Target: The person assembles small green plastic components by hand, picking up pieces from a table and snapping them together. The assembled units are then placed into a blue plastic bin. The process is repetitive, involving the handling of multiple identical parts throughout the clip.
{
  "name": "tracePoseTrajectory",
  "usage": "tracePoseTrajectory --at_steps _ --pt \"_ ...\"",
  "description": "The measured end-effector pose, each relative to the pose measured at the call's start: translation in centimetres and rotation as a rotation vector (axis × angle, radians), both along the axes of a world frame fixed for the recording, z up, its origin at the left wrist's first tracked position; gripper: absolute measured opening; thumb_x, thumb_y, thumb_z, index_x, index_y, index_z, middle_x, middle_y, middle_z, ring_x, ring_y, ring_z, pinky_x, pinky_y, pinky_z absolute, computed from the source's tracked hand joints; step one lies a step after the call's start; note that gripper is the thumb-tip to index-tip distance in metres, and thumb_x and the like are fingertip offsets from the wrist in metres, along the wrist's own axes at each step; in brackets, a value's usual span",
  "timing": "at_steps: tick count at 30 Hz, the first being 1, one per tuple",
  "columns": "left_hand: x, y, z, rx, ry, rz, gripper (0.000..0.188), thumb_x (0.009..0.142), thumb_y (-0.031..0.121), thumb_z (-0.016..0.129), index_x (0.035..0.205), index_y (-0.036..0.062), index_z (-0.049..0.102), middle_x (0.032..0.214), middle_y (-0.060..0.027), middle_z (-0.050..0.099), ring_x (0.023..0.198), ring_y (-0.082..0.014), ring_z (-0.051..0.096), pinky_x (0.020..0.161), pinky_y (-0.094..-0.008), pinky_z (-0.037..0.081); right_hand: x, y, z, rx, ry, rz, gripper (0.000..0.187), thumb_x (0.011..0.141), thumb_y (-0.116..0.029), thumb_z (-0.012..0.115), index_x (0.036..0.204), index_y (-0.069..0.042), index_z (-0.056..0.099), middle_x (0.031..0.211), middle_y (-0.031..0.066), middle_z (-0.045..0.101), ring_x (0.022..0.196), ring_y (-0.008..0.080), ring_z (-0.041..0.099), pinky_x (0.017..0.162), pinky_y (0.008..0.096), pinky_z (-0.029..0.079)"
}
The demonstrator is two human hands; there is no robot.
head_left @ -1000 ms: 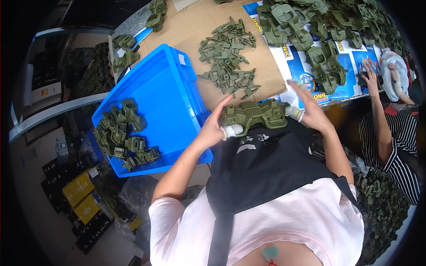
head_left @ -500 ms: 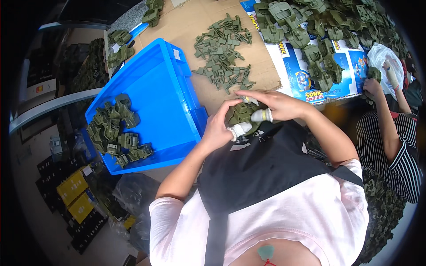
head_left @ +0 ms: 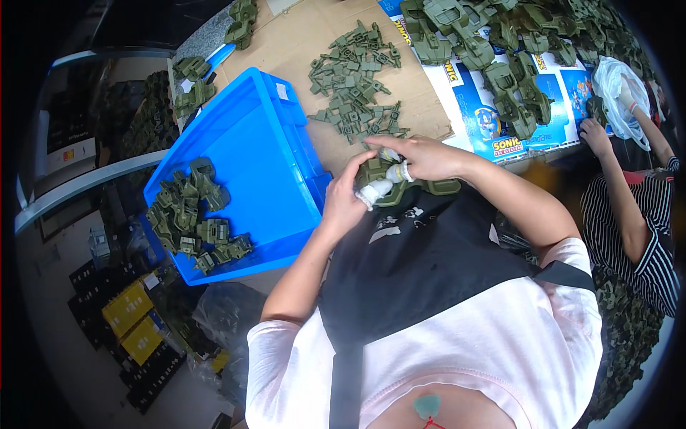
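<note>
Both hands hold an olive-green plastic toy vehicle body (head_left: 446, 187) close against the black apron. My left hand (head_left: 346, 200) grips its left side, with a white covering on the thumb. Across the top and right lies my right hand (head_left: 427, 159), its covered thumb and finger pressing near the middle. The fingertips of both hands meet over the part, so any small piece between them is hidden. Just beyond the hands, a pile of small green plastic pieces (head_left: 357, 84) is spread on a cardboard sheet (head_left: 421, 93).
To the left stands a blue bin (head_left: 275, 171) with several green vehicle bodies (head_left: 187, 204) in it. More bodies (head_left: 511, 89) are heaped on printed sheets at the far right. A co-worker in a striped top (head_left: 622, 229) handles a part beside a clear plastic bag (head_left: 620, 89).
My hands have shifted slightly left and away from me with the vehicle body. It has turned, and more of it shows right of my right hand.
</note>
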State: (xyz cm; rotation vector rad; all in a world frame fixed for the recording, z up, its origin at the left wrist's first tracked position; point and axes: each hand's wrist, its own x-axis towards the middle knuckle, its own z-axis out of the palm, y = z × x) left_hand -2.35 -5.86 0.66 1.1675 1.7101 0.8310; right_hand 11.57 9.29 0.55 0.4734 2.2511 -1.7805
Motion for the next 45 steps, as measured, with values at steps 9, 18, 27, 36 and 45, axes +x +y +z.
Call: tracePoseTrajectory --at_steps 9,18,27,36,45 --pt "-0.6 -0.1 -1.9 0.022 -0.222 -0.026 0.054 0.075 0.007 0.067 0.123 0.0037 0.043 0.123 -0.0094 0.048 0.116 -0.0197 0.045 0.097 -0.0317 0.036 -0.9 0.0 -1.5 0.115 0.125 0.093 0.069 0.069 0.002 0.053 0.134 -0.008 0.032 0.13 0.0176 0.044 0.117 0.032 0.045 0.098 0.0361 0.036" --pt "0.4 2.0 0.7 0.377 -0.429 0.252 0.089 0.08 0.017 0.061 0.142 0.0103 -0.002 0.137 -0.0184 0.028 0.117 -0.0235 0.042 0.093 -0.0326 0.04 0.7 2.2 2.7 -0.401 0.432 -0.432 0.072 0.082 -0.015 0.061 0.14 -0.01 0.018 0.139 0.0113 0.029 0.131 0.0216 0.024 0.105 0.0365 0.026" --pt "1.3 3.0 2.7 0.2 -0.17 -0.104 0.07 0.081 0.027 0.062 0.139 0.0091 0.027 0.11 -0.0171 0.056 0.097 -0.0238 0.056 0.084 -0.0334 0.043 5.6 1.7 7.9 0.31 0.422 -0.213 0.075 0.076 -0.009 0.061 0.139 -0.013 0.022 0.131 0.0177 0.038 0.124 0.0352 0.035 0.102 0.0413 0.03" --pt "-1.0 3.7 3.9 0.214 0.092 -0.358 0.083 0.071 0.008 0.069 0.14 0.0106 0.022 0.125 -0.0193 0.049 0.117 -0.0269 0.046 0.092 -0.0373 0.04 10.3 -1.0 2.8 0.217 0.354 -0.51 0.064 0.076 -0.017 0.066 0.133 -0.013 0.037 0.119 0.0131 0.05 0.105 0.0287 0.049 0.095 0.0358 0.037" --pt "0.9 2.6 1.2 0.208 -0.11 -0.124 0.08 0.061 0.001 0.077 0.13 0.0043 0.036 0.122 -0.0103 0.048 0.109 -0.019 0.051 0.093 -0.0314 0.041 13.1 -3.4 1.1 -0.062 0.384 -0.837 0.051 0.076 -0.008 0.067 0.124 -0.009 0.05 0.121 0.0101 0.049 0.113 0.0214 0.047 0.092 0.0317 0.039"
